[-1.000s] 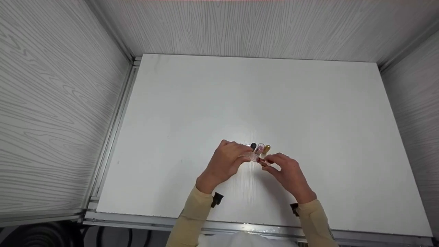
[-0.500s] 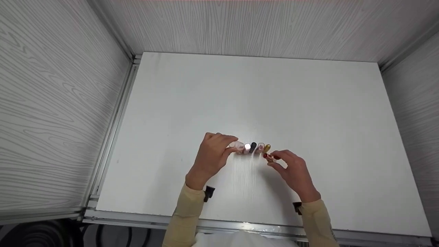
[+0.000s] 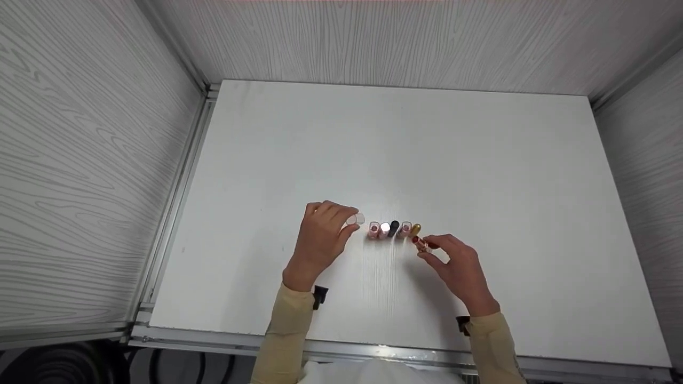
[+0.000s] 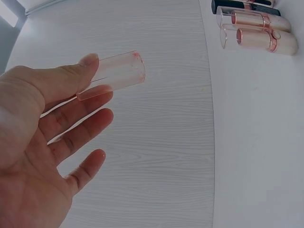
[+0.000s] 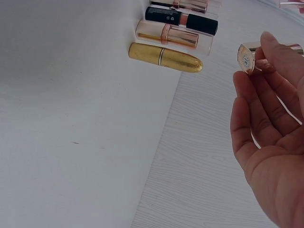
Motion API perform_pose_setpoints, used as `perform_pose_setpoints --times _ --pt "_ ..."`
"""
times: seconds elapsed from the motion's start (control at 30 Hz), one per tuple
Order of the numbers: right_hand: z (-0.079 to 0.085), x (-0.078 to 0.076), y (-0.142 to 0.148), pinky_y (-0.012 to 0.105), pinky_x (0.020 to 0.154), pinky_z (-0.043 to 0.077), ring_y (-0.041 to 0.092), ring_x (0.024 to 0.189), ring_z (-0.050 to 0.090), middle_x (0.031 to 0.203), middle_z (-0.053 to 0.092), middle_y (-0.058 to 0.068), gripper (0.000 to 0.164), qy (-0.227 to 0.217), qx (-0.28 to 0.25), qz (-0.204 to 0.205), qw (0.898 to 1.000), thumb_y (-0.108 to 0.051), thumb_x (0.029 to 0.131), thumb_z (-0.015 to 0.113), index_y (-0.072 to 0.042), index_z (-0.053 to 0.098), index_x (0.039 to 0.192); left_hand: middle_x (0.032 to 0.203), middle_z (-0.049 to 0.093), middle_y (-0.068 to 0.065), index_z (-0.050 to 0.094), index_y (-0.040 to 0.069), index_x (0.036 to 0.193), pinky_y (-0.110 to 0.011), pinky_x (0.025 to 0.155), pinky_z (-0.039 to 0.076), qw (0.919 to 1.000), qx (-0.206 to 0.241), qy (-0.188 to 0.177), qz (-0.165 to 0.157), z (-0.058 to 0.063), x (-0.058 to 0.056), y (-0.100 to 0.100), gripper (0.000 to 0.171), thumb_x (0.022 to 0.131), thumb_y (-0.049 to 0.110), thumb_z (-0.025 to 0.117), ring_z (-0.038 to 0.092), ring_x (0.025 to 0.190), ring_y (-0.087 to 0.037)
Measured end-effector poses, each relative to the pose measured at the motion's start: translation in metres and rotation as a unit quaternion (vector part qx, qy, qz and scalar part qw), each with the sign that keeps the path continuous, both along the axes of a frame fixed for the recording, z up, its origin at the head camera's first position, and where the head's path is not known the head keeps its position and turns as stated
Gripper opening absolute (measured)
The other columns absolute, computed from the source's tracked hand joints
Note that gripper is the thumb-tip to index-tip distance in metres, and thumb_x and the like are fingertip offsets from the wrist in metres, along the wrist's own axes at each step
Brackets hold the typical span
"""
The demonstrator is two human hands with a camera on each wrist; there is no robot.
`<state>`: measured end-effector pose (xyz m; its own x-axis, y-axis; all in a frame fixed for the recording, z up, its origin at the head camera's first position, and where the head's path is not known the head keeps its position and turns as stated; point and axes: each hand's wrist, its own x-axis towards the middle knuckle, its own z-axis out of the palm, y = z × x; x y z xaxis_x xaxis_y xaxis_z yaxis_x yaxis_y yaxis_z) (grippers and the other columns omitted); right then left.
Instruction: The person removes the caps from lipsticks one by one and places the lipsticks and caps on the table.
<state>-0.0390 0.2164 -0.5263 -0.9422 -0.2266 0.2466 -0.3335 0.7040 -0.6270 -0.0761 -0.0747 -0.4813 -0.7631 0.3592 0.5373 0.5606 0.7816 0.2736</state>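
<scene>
"Pinching what, with that left hand [image 3: 323,234], over the white tabletop [image 3: 453,149]?"

"A clear cap [image 4: 123,73], held by my thumb and fingertips, which are parted only by its width. My lower fingers [image 4: 83,133] hang loosely apart beneath it. I hold it raised, near the left end of a row of cosmetics and touching none of them."

"And the right hand [image 3: 453,261]?"

"It pinches a shiny rose-gold lipstick tube [image 5: 246,59] between thumb and fingertips, the other fingers relaxed. The tube is tilted, its dark red tip showing from above, its flat printed end in the right wrist view."

"Standing upright in that row?"

"Five, from my left: a clear-capped tube [image 3: 374,231], a second clear-capped tube [image 4: 254,20], a black tube [image 3: 394,229], another clear-capped tube [image 5: 166,35] and a gold tube [image 5: 164,57]. My right hand's tube is near the gold one, with a gap between them."

"And the arms?"

"Beige sleeves [image 3: 283,330], with a small black device [image 3: 320,296] at each wrist."
</scene>
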Motion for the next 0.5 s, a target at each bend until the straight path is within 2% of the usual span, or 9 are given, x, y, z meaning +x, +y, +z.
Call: perform_pose_setpoints --times 0.1,0.33,0.5 --pt "-0.001 0.001 0.0 0.032 0.077 0.051 0.007 0.091 0.062 0.097 0.065 -0.009 0.034 0.001 -0.001 0.0 1.0 -0.02 0.075 0.077 -0.02 0.066 0.107 0.095 0.069 0.002 0.068 0.015 0.103 -0.037 0.082 0.042 0.9999 -0.01 -0.001 0.013 -0.002 -0.002 -0.003 0.023 0.082 0.023 0.071 0.06 0.09 -0.016" --pt "-0.006 0.003 0.001 0.035 0.076 0.052 0.009 0.09 0.062 0.097 0.066 -0.007 0.036 0.008 -0.002 -0.001 1.0 -0.018 0.073 0.078 -0.018 0.066 0.108 0.094 0.069 0.0 0.068 0.014 0.102 -0.039 0.082 0.042 0.9997 -0.003 -0.003 0.025 -0.006 -0.006 -0.01 0.024 0.079 0.021 0.073 0.06 0.09 -0.018" --pt "-0.008 0.004 0.002 0.033 0.076 0.052 0.008 0.09 0.062 0.097 0.066 -0.008 0.037 0.006 0.002 -0.004 1.0 -0.018 0.073 0.078 -0.018 0.066 0.108 0.095 0.069 0.0 0.067 0.014 0.104 -0.04 0.083 0.042 0.999 -0.017 -0.016 0.038 -0.01 -0.012 -0.015 0.025 0.08 0.02 0.073 0.06 0.091 -0.018"
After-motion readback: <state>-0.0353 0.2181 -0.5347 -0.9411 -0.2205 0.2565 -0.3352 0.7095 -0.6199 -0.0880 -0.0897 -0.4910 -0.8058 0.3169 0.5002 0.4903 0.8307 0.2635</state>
